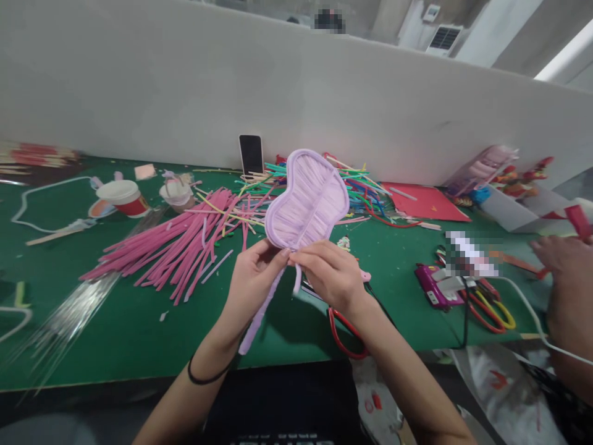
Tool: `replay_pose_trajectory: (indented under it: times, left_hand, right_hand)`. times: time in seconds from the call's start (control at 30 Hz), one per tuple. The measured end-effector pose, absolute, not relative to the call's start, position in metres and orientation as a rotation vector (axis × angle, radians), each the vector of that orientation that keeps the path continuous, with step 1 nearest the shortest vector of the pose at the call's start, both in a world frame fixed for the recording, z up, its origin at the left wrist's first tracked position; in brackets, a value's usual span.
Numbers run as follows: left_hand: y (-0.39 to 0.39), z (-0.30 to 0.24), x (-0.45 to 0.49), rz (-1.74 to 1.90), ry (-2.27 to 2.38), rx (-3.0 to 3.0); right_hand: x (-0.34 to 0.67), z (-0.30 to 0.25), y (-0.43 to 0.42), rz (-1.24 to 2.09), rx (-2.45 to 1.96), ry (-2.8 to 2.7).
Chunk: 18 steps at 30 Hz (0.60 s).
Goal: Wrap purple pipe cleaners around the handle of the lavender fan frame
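Observation:
A lilac leaf-shaped piece, apparently made of fuzzy pipe cleaners, is held up over the green table. Its rim is a doubled lilac strand, with fine ribs running out from a central vein. My left hand pinches its base, thumb and fingers pressed together. On the other side, my right hand grips the same base, its fingertips touching those of the left. A wrapped lilac stem slants down below my left hand. One short loose strand end hangs between the hands.
Pink pipe cleaners and thin clear rods lie to the left, near a paper cup. A phone leans on the partition. Red-handled scissors lie under my right arm. At right are a purple power strip and another person's hand.

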<state>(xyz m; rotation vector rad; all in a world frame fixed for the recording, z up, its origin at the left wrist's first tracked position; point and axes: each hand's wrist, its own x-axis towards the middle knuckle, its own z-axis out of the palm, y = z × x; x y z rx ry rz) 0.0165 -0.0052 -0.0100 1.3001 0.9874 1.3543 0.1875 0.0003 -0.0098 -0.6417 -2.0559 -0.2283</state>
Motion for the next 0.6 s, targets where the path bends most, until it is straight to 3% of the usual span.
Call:
replay_pose_trajectory:
  times: [0.27, 0.6]
  left_hand:
    - [-0.004, -0.015, 0.02, 1.337, 0.978, 1.406]
    - [0.004, -0.015, 0.018, 1.374, 1.009, 1.323]
  right_hand:
    - [0.185, 0.017, 0.015, 0.442, -1.027, -1.941]
    - [0.172, 0.024, 0.019, 0.589, -1.038, -1.868]
